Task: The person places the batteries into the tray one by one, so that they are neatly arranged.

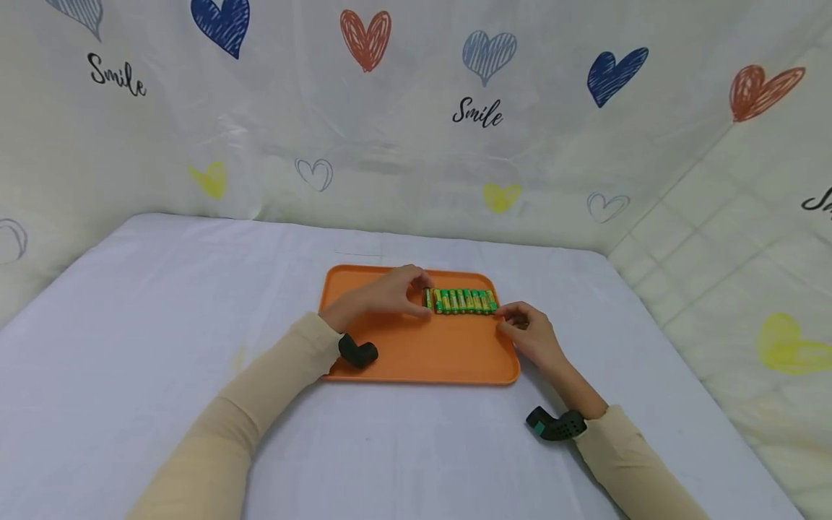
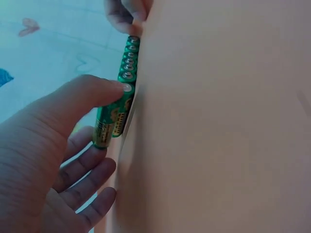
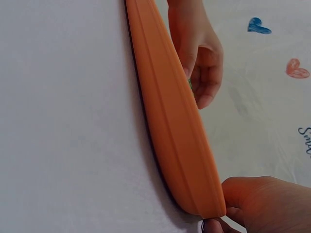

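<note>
Several green-and-gold batteries (image 1: 463, 301) stand side by side in a row on an orange tray (image 1: 422, 354). At the row's left end, my left hand (image 1: 390, 292) pinches one battery (image 2: 103, 127) between thumb and fingers, end to end. In the head view a small gap parts this battery from the row; in the left wrist view it overlaps its neighbour. My right hand (image 1: 533, 334) is at the row's right end, by the tray's right rim, fingers loosely bent. Its fingertips are close to the last battery; the tray wall hides part of them in the right wrist view.
The tray lies on a white-covered table (image 1: 416, 448). A white sheet (image 1: 403, 130) with printed hearts and "Smile" lettering hangs behind and at the right. Black bands (image 1: 555, 425) are on both wrists, below beige sleeves.
</note>
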Demonstrator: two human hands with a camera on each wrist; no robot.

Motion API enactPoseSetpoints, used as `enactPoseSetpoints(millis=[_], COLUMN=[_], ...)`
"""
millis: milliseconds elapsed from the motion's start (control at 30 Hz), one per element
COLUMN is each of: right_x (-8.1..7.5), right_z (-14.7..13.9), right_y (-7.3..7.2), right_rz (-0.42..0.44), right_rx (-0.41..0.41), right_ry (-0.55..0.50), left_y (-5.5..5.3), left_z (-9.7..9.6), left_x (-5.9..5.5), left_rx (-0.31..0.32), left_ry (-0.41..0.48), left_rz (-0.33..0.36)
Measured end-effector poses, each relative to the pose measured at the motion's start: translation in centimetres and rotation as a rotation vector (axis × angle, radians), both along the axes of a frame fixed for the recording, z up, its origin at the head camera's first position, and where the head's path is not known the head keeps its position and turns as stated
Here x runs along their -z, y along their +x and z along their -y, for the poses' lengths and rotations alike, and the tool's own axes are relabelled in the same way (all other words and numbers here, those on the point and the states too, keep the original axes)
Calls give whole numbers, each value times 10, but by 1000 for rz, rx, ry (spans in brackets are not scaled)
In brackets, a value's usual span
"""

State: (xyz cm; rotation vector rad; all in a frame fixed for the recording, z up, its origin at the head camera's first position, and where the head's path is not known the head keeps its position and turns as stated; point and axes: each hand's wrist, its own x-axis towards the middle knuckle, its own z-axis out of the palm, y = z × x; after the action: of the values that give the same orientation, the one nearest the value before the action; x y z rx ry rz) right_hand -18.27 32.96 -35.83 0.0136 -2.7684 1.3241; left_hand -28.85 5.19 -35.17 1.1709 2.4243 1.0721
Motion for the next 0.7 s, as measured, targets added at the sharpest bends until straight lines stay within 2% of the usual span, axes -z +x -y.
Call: enactPoseSetpoints(millis=[200,533,700], right_x=[-1,-1,-1], right_z=[-2,-3,-3], right_y=[0,-1,-3], right_rz=[3,-2,3], right_rx=[-2,-5,-8], right_ry=[3,11,10], left_y=[1,1,0], left_z=[-5,-10,-9], left_x=[0,-1,0], left_rx=[-18,-16,-23], left_ry=[-34,-65,-65], left_rz=[15,-27,-10])
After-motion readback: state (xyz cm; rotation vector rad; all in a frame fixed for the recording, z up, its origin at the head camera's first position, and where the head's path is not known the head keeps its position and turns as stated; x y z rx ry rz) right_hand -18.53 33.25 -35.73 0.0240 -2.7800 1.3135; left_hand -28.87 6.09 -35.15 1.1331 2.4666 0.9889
